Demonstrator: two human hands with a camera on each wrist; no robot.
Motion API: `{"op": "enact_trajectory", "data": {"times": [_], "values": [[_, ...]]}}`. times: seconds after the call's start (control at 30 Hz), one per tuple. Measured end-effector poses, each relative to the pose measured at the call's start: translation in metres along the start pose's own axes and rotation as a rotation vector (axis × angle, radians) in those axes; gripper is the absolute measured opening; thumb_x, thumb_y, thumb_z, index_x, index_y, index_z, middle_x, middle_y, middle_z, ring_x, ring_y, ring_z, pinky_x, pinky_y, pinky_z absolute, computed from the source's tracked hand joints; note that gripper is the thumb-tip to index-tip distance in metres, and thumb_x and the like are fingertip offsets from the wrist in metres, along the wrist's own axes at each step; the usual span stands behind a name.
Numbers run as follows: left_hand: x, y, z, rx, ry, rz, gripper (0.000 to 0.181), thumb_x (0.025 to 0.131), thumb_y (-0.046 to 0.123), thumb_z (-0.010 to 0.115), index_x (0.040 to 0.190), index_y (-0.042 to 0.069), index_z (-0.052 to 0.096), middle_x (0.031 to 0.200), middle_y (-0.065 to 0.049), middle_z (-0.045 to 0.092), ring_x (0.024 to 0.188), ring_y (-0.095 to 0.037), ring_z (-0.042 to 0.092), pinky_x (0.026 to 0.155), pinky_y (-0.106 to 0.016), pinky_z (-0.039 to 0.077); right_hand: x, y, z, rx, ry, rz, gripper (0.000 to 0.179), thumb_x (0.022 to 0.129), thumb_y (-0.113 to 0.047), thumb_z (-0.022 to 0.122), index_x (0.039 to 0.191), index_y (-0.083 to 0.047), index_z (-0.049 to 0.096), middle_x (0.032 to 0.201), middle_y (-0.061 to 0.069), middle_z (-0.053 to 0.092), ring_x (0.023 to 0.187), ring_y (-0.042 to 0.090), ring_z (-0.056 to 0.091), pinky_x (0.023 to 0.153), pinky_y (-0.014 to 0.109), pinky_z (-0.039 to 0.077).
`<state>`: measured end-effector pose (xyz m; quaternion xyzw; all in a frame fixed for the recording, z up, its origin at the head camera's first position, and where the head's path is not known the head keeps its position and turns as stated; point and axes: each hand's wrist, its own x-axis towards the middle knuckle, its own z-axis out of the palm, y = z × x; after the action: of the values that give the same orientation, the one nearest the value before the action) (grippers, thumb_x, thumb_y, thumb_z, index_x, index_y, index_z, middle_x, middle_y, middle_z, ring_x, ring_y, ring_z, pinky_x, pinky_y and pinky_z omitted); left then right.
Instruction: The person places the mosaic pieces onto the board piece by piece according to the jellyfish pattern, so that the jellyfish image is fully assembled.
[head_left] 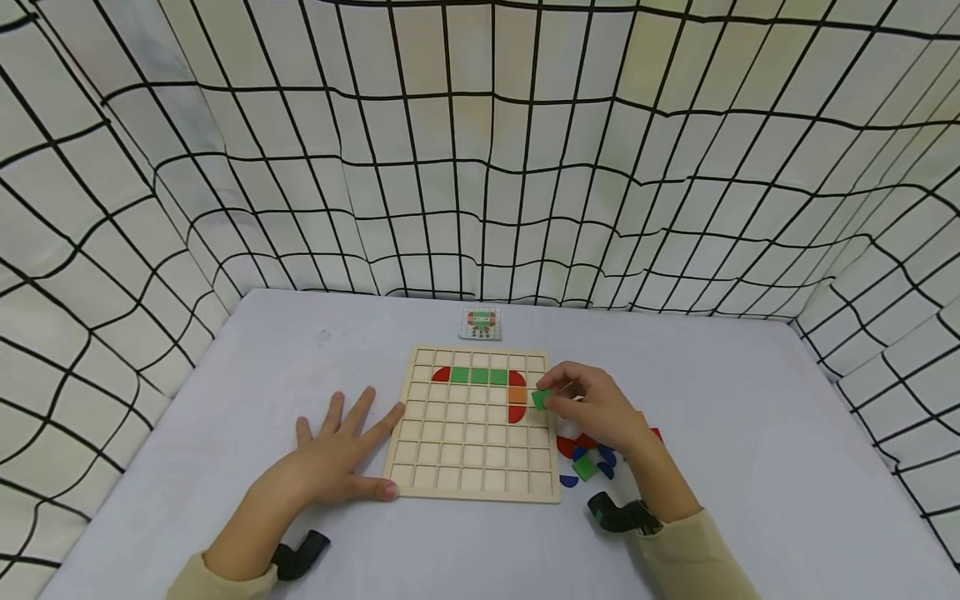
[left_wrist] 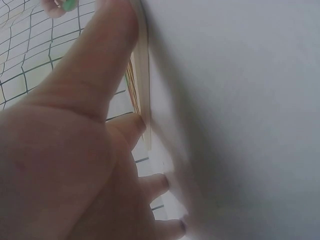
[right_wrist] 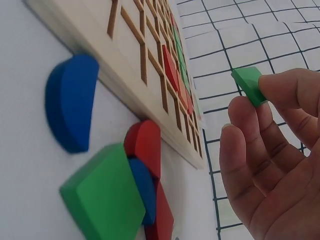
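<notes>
A wooden grid board lies on the white table, with a row of green squares, red quarter-round pieces and an orange square set in its upper cells. My right hand pinches a green square block between thumb and fingers, over the board's right edge. Fingers spread, my left hand lies at the board's left side, thumb at the lower left corner and index fingertip at the left edge.
Loose blocks lie right of the board, among them a green square, blue half-rounds and red pieces. A small pattern card sits behind the board. Black-and-white netting surrounds the table.
</notes>
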<state>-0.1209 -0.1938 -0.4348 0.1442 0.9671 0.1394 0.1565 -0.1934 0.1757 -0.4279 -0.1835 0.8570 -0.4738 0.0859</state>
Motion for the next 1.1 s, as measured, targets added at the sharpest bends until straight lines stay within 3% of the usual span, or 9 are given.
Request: {"op": "enact_trajectory", "data": {"times": [0.43, 0.6, 0.83, 1.1], "values": [[0.0, -0.001, 0.0, 0.029, -0.001, 0.007, 0.111, 0.07, 0.076, 0.067, 0.16, 0.028, 0.024, 0.165, -0.025, 0.008, 0.144, -0.062, 0.001, 0.095, -0.089, 0.005, 0.019, -0.013, 0.023, 0.028, -0.051, 0.01, 0.014, 0.09, -0.013, 0.069, 0.102, -0.019, 0.069, 0.104, -0.003, 0.067, 0.09, 0.02, 0.062, 0.077, 0.035, 0.054], [0.0, -0.001, -0.001, 0.013, -0.009, 0.0, 0.111, 0.07, 0.075, 0.068, 0.16, 0.028, 0.024, 0.165, -0.025, 0.006, 0.144, -0.062, -0.001, 0.095, -0.089, 0.003, 0.024, -0.015, 0.031, -0.011, -0.068, -0.022, 0.013, 0.09, -0.011, 0.069, 0.101, -0.019, 0.07, 0.099, -0.002, 0.067, 0.085, 0.018, 0.062, 0.076, 0.035, 0.052], [0.002, -0.001, 0.001, 0.011, -0.006, 0.001, 0.111, 0.069, 0.075, 0.068, 0.16, 0.028, 0.024, 0.165, -0.025, 0.006, 0.144, -0.062, -0.001, 0.095, -0.089, 0.003, 0.026, -0.017, 0.04, -0.067, -0.088, -0.006, 0.011, 0.09, -0.011, 0.072, 0.099, -0.018, 0.07, 0.09, -0.004, 0.066, 0.082, 0.015, 0.062, 0.075, 0.031, 0.053], [0.002, -0.001, 0.001, 0.003, -0.013, -0.001, 0.111, 0.069, 0.075, 0.068, 0.16, 0.028, 0.023, 0.165, -0.025, 0.004, 0.144, -0.062, -0.003, 0.095, -0.089, 0.001, 0.029, -0.02, 0.045, -0.19, -0.087, -0.03, 0.014, 0.086, -0.009, 0.074, 0.093, -0.019, 0.069, 0.084, -0.008, 0.065, 0.078, 0.011, 0.059, 0.071, 0.028, 0.051]]}}
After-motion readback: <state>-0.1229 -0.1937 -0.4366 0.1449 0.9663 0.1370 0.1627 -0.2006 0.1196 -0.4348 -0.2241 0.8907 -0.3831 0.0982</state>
